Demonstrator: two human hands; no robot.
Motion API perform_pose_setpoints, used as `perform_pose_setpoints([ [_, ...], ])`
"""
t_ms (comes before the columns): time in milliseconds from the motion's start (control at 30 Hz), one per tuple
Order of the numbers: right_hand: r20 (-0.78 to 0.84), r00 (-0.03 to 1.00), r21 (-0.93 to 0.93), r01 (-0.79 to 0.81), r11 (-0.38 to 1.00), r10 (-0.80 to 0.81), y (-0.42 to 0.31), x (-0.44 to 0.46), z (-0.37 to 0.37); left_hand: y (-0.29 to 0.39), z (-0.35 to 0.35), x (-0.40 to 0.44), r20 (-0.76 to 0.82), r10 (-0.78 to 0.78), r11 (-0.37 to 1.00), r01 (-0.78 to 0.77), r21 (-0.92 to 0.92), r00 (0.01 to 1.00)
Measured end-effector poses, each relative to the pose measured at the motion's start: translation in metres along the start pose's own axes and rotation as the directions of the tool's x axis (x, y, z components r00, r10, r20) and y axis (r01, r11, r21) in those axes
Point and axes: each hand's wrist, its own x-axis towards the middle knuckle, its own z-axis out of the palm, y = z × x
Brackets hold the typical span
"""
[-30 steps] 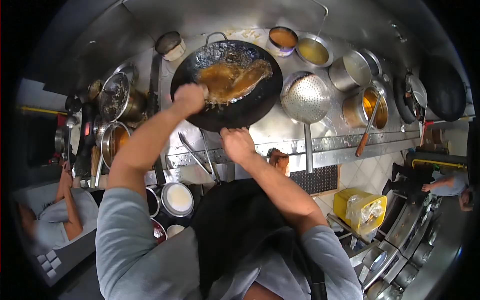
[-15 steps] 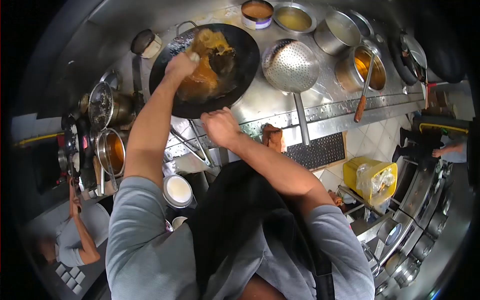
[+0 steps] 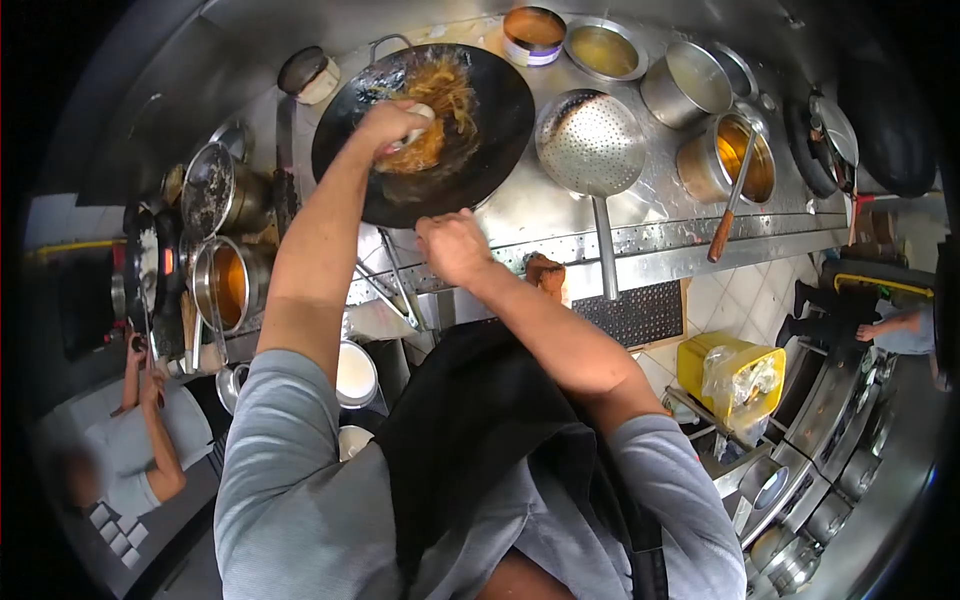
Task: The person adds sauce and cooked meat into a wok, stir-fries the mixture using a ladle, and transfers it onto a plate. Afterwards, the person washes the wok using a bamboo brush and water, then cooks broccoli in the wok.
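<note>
My left hand is over the black wok, closed around a whitish object that is mostly hidden by my fingers and blurred. Beneath and beyond it, orange-brown liquid streaks across the wok's inside. At the wok's near edge, my right hand is a closed fist gripping the wok where it meets the rim; the gripped part is hidden. A large perforated strainer lies to the right of the wok, its handle toward me. Tongs lie near the counter edge, left of my right hand.
Behind the wok stand a can and a bowl. At right are a steel pot and a pot of amber liquid with a wooden-handled ladle. A yellow bin stands below. Another person works at left.
My left hand has swept rightward inside the wok, and the orange-brown streaks have changed shape. My right hand keeps its place at the rim. The whole view has shifted slightly.
</note>
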Motion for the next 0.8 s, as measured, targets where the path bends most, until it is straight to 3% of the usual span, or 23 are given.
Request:
perform_pose_setpoints([
  [33, 0.008, 1.000, 0.030, 0.021, 0.999, -0.021, 0.001, -0.001, -0.003, 0.006, 0.004, -0.011, 0.001, 0.018, 0.985, -0.018, -0.173, 1.000],
  [67, -0.005, 1.000, 0.026, 0.029, 0.999, -0.029, 0.002, 0.003, -0.003, 0.010, 0.010, -0.027, 0.029, 0.048, 0.999, -0.049, 0.006, 0.998],
  [133, -0.019, 1.000, 0.027, 0.023, 0.999, -0.022, 0.004, -0.001, 0.001, 0.017, 0.016, -0.078, 0.163, 0.087, 0.973, -0.119, 0.195, 0.983],
  [200, -0.003, 1.000, 0.026, -0.021, 0.999, 0.021, 0.001, 0.000, 0.000, 0.004, 0.010, -0.119, 0.145, 0.308, 0.776, -0.336, 0.534, 0.940],
  [233, 0.003, 0.999, 0.025, -0.042, 0.999, 0.042, -0.001, 0.002, 0.000, 0.017, 0.000, -0.131, 0.189, 0.165, 0.751, -0.248, 0.612, 0.968],
  [333, 0.032, 0.998, 0.013, -0.045, 0.999, 0.045, -0.006, 0.003, -0.003, 0.002, -0.011, -0.075, -0.002, 0.083, 0.694, -0.057, 0.718, 0.997],
  [400, 0.026, 0.999, 0.035, -0.022, 0.999, 0.021, -0.004, 0.001, -0.001, -0.020, -0.012, 0.012, -0.146, 0.227, 0.795, -0.097, 0.599, 0.963],
  [433, 0.021, 1.000, 0.045, -0.013, 0.999, 0.012, -0.002, 0.002, -0.001, 0.000, -0.011, 0.011, -0.158, 0.117, 0.949, -0.063, 0.310, 0.980],
  [467, 0.005, 1.000, 0.044, -0.006, 0.999, 0.006, 0.000, 0.003, 0.001, 0.021, -0.001, 0.010, -0.131, 0.004, 1.000, -0.006, -0.015, 0.991],
  [533, -0.014, 1.000, 0.049, 0.013, 0.999, -0.013, -0.001, 0.002, 0.002, 0.032, 0.029, -0.003, -0.089, 0.022, 0.968, -0.043, -0.248, 0.996],
  [600, 0.012, 1.000, 0.035, -0.003, 0.999, 0.002, -0.002, 0.004, 0.001, 0.035, 0.033, -0.040, 0.076, 0.128, 0.989, -0.121, -0.088, 0.989],
  [667, 0.045, 0.999, 0.006, -0.016, 1.000, 0.015, -0.004, 0.005, 0.002, 0.026, 0.023, -0.085, 0.193, 0.135, 0.984, -0.154, 0.084, 0.972],
  [700, 0.064, 0.998, -0.021, -0.020, 1.000, 0.022, -0.004, 0.006, 0.003, -0.006, 0.020, -0.092, 0.139, 0.356, 0.906, -0.378, 0.191, 0.924],
  [733, 0.084, 0.996, -0.048, -0.025, 0.999, 0.029, -0.004, 0.008, 0.005, 0.019, -0.010, -0.130, 0.279, 0.194, 0.911, -0.278, 0.305, 0.940],
  [800, 0.161, 0.984, -0.090, -0.059, 0.994, 0.073, -0.004, 0.012, 0.010, -0.004, -0.047, -0.150, 0.302, 0.144, 0.738, -0.306, 0.601, 0.942],
])
